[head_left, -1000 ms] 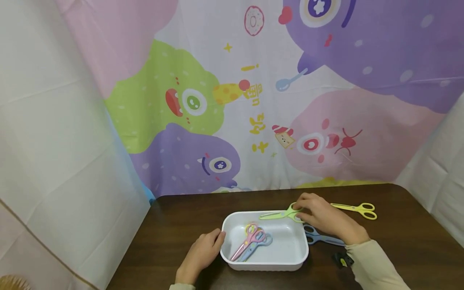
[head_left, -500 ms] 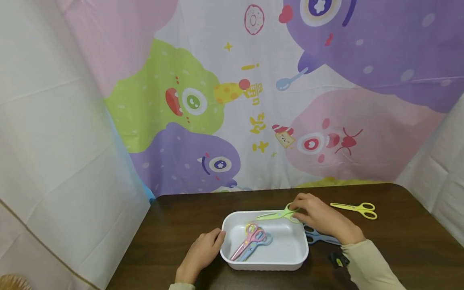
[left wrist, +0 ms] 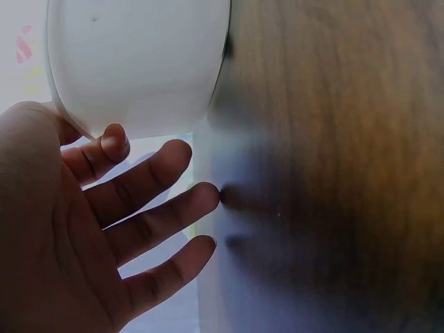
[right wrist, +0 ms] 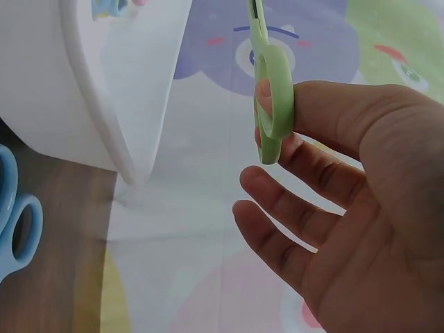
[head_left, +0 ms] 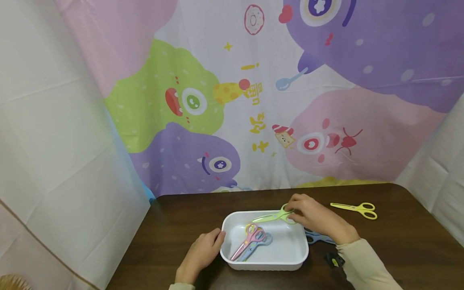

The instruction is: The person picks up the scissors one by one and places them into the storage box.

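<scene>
A white plastic tray [head_left: 268, 266] stands on the dark table. My left hand [head_left: 204, 250] pinches its left rim between thumb and index finger, the other fingers spread apart in the left wrist view. Light green scissors [head_left: 268, 218] hang over the tray's back right part, blades pointing left. My right hand [head_left: 319, 218] pinches them by the handle loops with thumb and index finger; the right wrist view shows the green handle [right wrist: 279, 94] above the remaining loose fingers. Inside the tray, pink scissors [head_left: 248, 243] lie across light blue scissors [head_left: 268, 240], with a yellow handle partly hidden behind.
Yellow scissors [head_left: 359, 209] lie on the table at the back right. Darker blue scissors [head_left: 317, 237] sit right of the tray, partly covered by my right arm. A small black object [head_left: 333, 260] is near my right sleeve. A printed curtain [head_left: 268, 169] hangs behind the table.
My right hand has moved a little left with the green scissors, farther over the tray. More of the table's yellow scissors shows now. The left hand and tray stay put.
</scene>
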